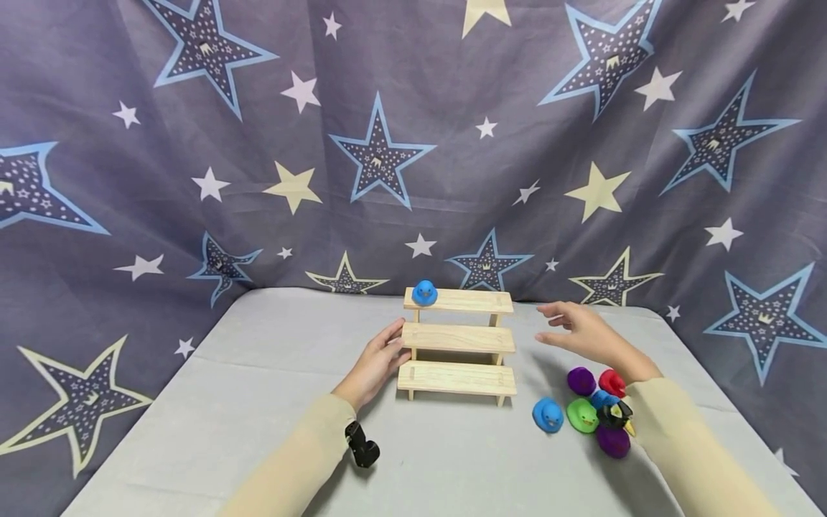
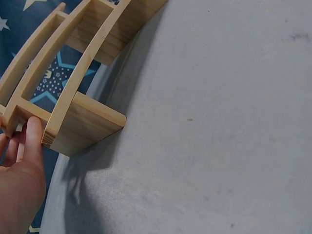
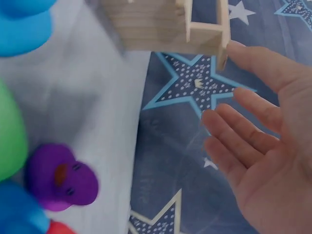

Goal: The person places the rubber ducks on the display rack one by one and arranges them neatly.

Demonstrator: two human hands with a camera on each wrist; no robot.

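A three-tier wooden display stand [image 1: 457,337] stands on the table, with a blue rubber duck [image 1: 424,293] at the left of its top tier. My left hand [image 1: 376,362] grips the stand's left end at the middle tier; in the left wrist view its fingertips [image 2: 34,127] sit against the wood by the tier's end. To the right of the stand my right hand [image 1: 581,334] hovers with fingers spread and holds nothing. Below that hand lie a second blue duck [image 1: 548,415], a green duck [image 1: 583,416], a purple duck [image 1: 581,381] and a red duck [image 1: 611,383].
Close by the right sleeve are a black duck-like toy [image 1: 614,414] and another purple duck [image 1: 613,441], partly covered by it. A black wrist device [image 1: 363,446] is on the left cuff. Behind the grey-covered table [image 1: 258,424] hangs a star-patterned cloth [image 1: 388,237].
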